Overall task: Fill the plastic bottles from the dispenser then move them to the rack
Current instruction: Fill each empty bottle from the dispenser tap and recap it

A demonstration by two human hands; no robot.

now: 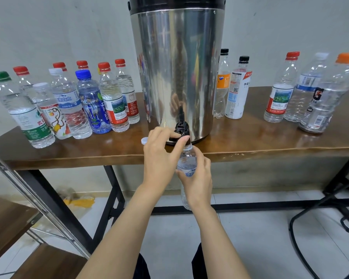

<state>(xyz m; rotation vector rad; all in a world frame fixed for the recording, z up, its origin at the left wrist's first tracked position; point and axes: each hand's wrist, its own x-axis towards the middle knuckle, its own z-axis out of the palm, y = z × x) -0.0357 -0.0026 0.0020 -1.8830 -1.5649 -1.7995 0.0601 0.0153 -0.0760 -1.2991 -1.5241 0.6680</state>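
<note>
The plastic bottle (186,165) hangs just off the front edge of the counter (270,141), its open mouth under the black tap (181,127) of the steel dispenser (177,67). The right hand (199,178) grips it at the label, fingers (180,174) curled round the body. The left hand (159,158) is on the tap, with its index finger bent across the lever and the thumb against the spout, pinching it. Water seems to stand somewhere near the label, though the level is hard to read. A white cap (144,140) lies on the counter just left of the fingers at the tap, probably this bottle's.

The task looks to be in its middle. The capped bottles on the left (89,101), well to the left of the fingers, appear full. The bottles on the right (310,93) and the two beside the dispenser (230,87) look empty and are likely still to be filled. This bottle still needs capping. The wooden shelves (12,214), low and far left of the fingers, are likely the rack, and no bottle shows on them.

Below the fingers is open air down to the floor, so the bottle can drop away freely. Going left it must clear the counter edge, the table leg (113,190) and the rack's slanted metal rail (38,198). A chair frame (320,218) crowds the low right.
</note>
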